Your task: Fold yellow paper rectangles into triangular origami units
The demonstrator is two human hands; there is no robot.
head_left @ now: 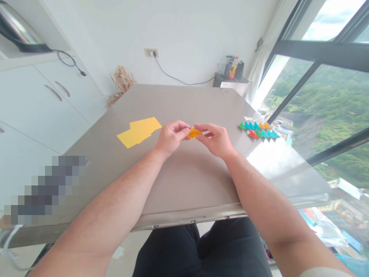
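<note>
A small folded piece of yellow-orange paper (194, 133) is held just above the middle of the table, between both hands. My left hand (173, 135) pinches its left end between thumb and fingers. On the other side, my right hand (215, 137) grips the right end with thumb and fingertips. The fingers cover both ends, so only the middle of the folded paper shows. Left of my left hand, several flat sheets of yellow paper (138, 132) lie overlapping on the table.
Two rows of small folded paper boats (261, 134) in green, blue, orange and red stand on the right of the grey table (184, 184), near the window. A blurred-out dark object (47, 190) lies at the left edge. Bottles (233, 69) stand on a low cabinet behind.
</note>
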